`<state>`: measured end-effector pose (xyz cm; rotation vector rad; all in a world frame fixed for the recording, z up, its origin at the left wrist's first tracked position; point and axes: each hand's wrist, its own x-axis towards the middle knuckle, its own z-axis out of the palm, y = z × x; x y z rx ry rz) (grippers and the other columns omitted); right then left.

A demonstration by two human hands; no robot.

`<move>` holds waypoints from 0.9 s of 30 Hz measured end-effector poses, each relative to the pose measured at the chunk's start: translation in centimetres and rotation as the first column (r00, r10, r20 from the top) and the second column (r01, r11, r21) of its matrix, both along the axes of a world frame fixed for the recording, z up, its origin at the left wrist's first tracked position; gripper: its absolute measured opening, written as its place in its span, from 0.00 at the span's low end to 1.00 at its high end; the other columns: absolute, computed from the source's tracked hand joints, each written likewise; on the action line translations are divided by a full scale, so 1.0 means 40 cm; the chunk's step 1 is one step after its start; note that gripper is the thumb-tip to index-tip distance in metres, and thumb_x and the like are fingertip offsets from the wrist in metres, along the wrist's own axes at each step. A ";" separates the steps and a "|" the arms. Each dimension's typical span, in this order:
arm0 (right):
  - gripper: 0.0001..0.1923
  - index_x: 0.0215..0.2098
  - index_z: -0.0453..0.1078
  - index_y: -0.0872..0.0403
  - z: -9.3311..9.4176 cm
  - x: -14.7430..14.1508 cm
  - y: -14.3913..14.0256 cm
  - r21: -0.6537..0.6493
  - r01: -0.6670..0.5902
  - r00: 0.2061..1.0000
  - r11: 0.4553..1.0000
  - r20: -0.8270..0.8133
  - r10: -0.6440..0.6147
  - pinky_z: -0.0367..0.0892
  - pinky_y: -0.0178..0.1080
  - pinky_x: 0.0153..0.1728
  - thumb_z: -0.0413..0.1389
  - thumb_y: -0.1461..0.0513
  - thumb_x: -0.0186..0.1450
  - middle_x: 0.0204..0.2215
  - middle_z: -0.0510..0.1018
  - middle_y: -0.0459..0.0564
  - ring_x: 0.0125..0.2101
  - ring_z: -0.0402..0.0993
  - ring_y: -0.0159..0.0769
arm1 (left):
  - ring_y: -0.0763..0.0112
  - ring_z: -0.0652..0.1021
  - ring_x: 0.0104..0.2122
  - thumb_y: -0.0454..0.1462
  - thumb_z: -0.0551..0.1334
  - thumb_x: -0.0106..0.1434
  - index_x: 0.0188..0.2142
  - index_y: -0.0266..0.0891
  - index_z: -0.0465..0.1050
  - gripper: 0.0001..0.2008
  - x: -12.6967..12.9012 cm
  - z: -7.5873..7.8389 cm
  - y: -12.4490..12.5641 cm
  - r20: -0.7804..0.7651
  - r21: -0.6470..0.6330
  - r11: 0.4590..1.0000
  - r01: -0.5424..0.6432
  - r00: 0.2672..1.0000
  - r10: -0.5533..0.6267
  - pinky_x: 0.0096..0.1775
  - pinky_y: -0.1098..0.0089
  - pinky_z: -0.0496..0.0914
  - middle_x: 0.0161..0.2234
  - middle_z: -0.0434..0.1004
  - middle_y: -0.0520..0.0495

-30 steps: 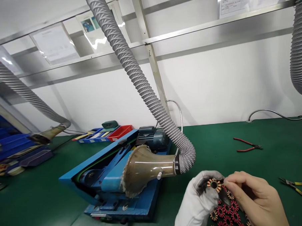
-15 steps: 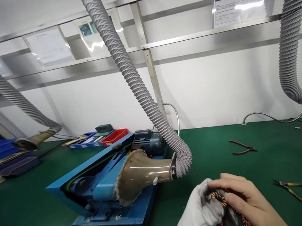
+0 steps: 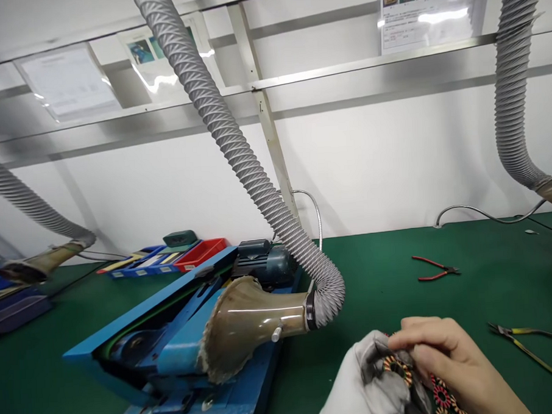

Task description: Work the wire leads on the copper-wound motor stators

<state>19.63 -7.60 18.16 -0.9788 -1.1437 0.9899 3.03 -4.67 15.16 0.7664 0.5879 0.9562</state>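
My left hand [image 3: 363,380], in a white glove with grey fingertips, is closed on a small wound ring coil [image 3: 398,369] with copper-coloured and dark turns. My bare right hand [image 3: 451,358] meets it from the right, index finger and thumb bent in a pinch at the coil's upper edge. What lies between those fingertips is hidden. Below the hands, several more coils [image 3: 441,396] with red, black and copper windings show at the bottom edge, partly covered by my right hand.
Left of my hands stands a blue belt machine [image 3: 181,351] with a suction hood [image 3: 249,324] on a grey hose [image 3: 237,154]. Red-handled pliers [image 3: 436,268] and yellow-handled pliers [image 3: 529,345] lie on the green bench [image 3: 375,276]. Behind are a red bin [image 3: 200,254] and blue bins [image 3: 145,264].
The view has shifted slightly, so the machine and pliers sit further left. My right fingers have drawn closer together at the coil, and more of the coils below show.
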 end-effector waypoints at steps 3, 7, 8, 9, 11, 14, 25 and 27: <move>0.17 0.37 0.84 0.45 0.011 -0.011 0.000 -0.015 -0.128 0.970 0.992 0.207 0.129 0.65 0.41 0.35 0.61 0.45 0.61 0.28 0.74 0.51 0.34 0.71 0.43 | 0.59 0.78 0.40 0.51 0.76 0.44 0.30 0.38 0.78 0.21 0.015 -0.004 0.028 0.013 0.022 0.998 0.067 0.998 -0.067 0.46 0.62 0.71 0.34 0.79 0.44; 0.18 0.25 0.84 0.49 0.018 -0.032 0.024 0.049 -0.232 0.969 0.972 0.096 0.226 0.53 0.36 0.24 0.64 0.46 0.59 0.18 0.61 0.43 0.22 0.59 0.33 | 0.64 0.77 0.36 0.51 0.75 0.46 0.27 0.38 0.77 0.20 0.009 -0.006 0.036 -0.052 0.072 0.996 0.056 0.997 -0.052 0.44 0.65 0.71 0.31 0.76 0.47; 0.18 0.23 0.83 0.50 0.016 -0.036 0.029 0.060 -0.230 0.972 0.971 0.062 0.227 0.51 0.36 0.24 0.65 0.46 0.59 0.17 0.60 0.42 0.21 0.57 0.32 | 0.64 0.76 0.36 0.49 0.75 0.47 0.28 0.39 0.77 0.18 0.004 -0.002 0.033 -0.072 0.092 0.995 0.040 0.997 -0.034 0.44 0.65 0.70 0.32 0.76 0.47; 0.17 0.23 0.83 0.51 0.013 -0.039 0.033 0.063 -0.219 0.975 0.974 0.043 0.216 0.49 0.36 0.24 0.65 0.48 0.59 0.17 0.60 0.42 0.21 0.56 0.31 | 0.64 0.76 0.36 0.48 0.75 0.47 0.29 0.39 0.77 0.17 0.001 0.005 0.030 -0.090 0.114 0.993 0.026 0.996 -0.016 0.44 0.66 0.70 0.32 0.76 0.48; 0.15 0.23 0.83 0.51 0.005 -0.045 0.036 0.069 -0.195 0.981 0.978 0.035 0.193 0.48 0.36 0.24 0.66 0.50 0.59 0.18 0.61 0.42 0.21 0.56 0.31 | 0.65 0.75 0.35 0.47 0.75 0.48 0.29 0.39 0.77 0.16 0.000 0.023 0.022 -0.113 0.154 0.988 0.017 0.994 0.001 0.42 0.67 0.69 0.31 0.76 0.48; 0.13 0.23 0.83 0.51 0.000 -0.057 0.034 0.077 -0.169 0.981 0.983 -0.083 0.175 0.45 0.36 0.23 0.68 0.51 0.56 0.17 0.60 0.42 0.20 0.54 0.30 | 0.67 0.73 0.31 0.50 0.73 0.51 0.27 0.37 0.76 0.19 0.012 0.057 0.014 -0.134 0.260 0.965 0.041 0.991 -0.006 0.38 0.68 0.68 0.26 0.72 0.50; 0.10 0.20 0.79 0.50 -0.007 -0.082 0.029 0.104 -0.082 0.977 0.991 -0.188 0.100 0.49 0.35 0.24 0.71 0.57 0.53 0.15 0.59 0.39 0.21 0.52 0.31 | 0.74 0.66 0.27 0.54 0.73 0.47 0.26 0.37 0.69 0.24 0.021 0.060 0.014 -0.126 0.308 0.950 0.054 0.992 -0.016 0.33 0.73 0.61 0.24 0.66 0.54; 0.08 0.20 0.77 0.50 -0.006 -0.089 0.016 0.168 0.066 0.996 0.984 -0.070 -0.055 0.49 0.35 0.24 0.69 0.63 0.54 0.15 0.61 0.39 0.20 0.55 0.31 | 0.74 0.65 0.25 0.57 0.69 0.51 0.27 0.38 0.68 0.25 0.016 0.046 0.013 -0.171 0.352 0.934 0.056 0.985 0.006 0.30 0.73 0.61 0.23 0.65 0.54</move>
